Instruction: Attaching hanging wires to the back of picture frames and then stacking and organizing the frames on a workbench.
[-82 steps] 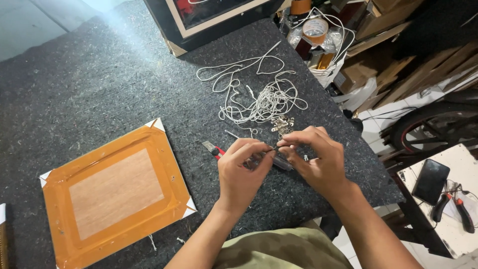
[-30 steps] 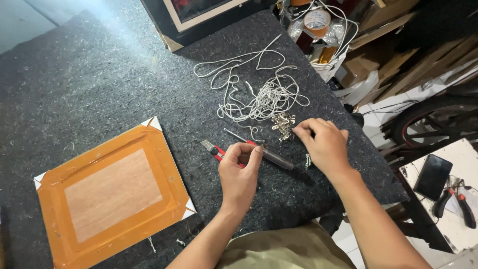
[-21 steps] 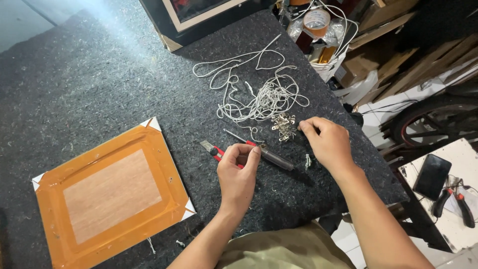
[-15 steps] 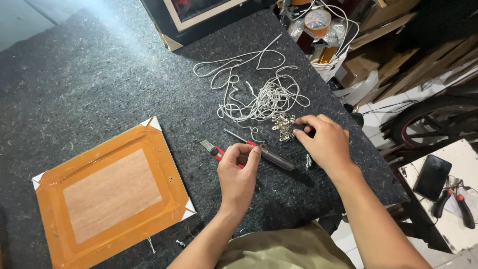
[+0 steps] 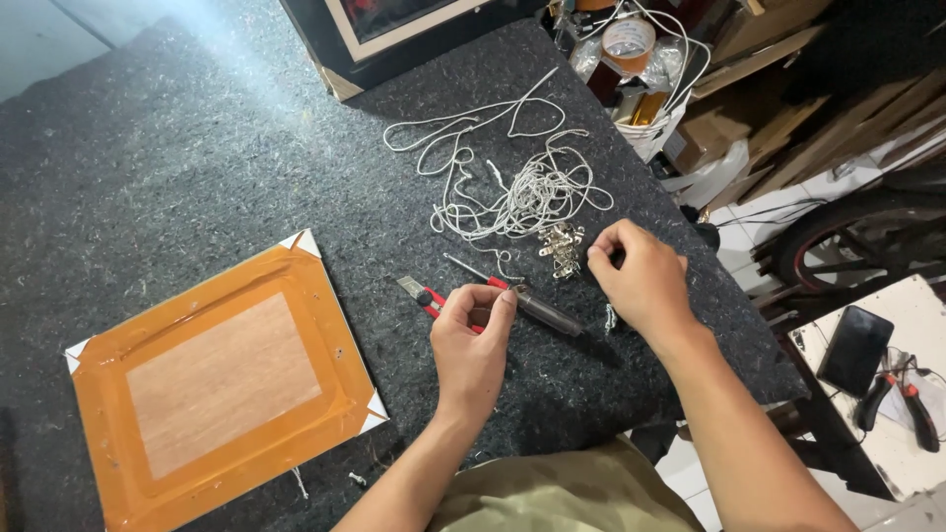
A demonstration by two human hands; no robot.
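My left hand (image 5: 473, 340) rests on the dark felt table (image 5: 197, 167) with its fingers curled, covering part of a red-handled cutter (image 5: 422, 293). Its forefinger tip touches a dark-handled screwdriver (image 5: 544, 308) lying just to its right. My right hand (image 5: 642, 278) hovers right of a small pile of silver metal hangers (image 5: 562, 247), fingertips pinched together at the pile's edge. Whether a piece sits between them is hidden. A tangle of white cord (image 5: 517, 192) lies behind the pile. A frame back sealed with orange tape (image 5: 222, 384) lies at the near left.
A black picture frame (image 5: 394, 34) leans at the table's far edge. A tape roll (image 5: 629, 37) and clutter sit past the far right corner. Off the right edge stand a bicycle wheel (image 5: 867, 246) and a white surface holding a phone (image 5: 855, 347) and pliers (image 5: 914, 406).
My hands have separated from working together over the screwdriver. The right hand reached to the hanger pile and has drawn back slightly; the left stayed over the red cutter.
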